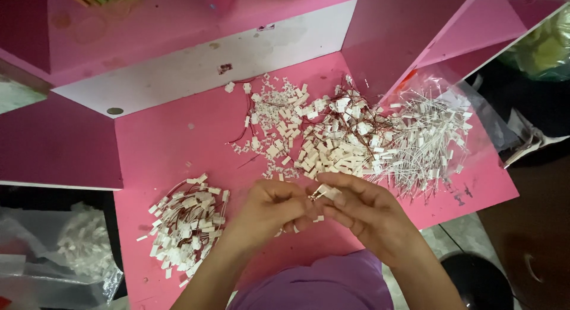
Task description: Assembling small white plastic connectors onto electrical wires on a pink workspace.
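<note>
Head view. Nearest the camera: your purple shirt (323, 286) at the bottom edge, with both forearms rising from it to the middle of the pink table (172, 144).

Your right hand (362, 212) has its fingers curled, thumb and forefinger pinched on a small white plug (328, 192) with thin wires. Your left hand (270, 209) is curled too, its fingertips meeting the right hand's at that plug; whether it grips the wire itself cannot be told. The plug sits between both hands, above the table's front half.

Left of your left arm: a tidy bundle of wired plugs (187, 224), lying on the table apart from the hand.

Beyond your hands: a loose heap of white plugs with dark red wires (314, 129). To its right, touching it, a mass of plugs with white wires (424, 141) spilling from a clear plastic bag (475, 108).

Far left, below table level: another clear bag of white parts (83, 245).
</note>
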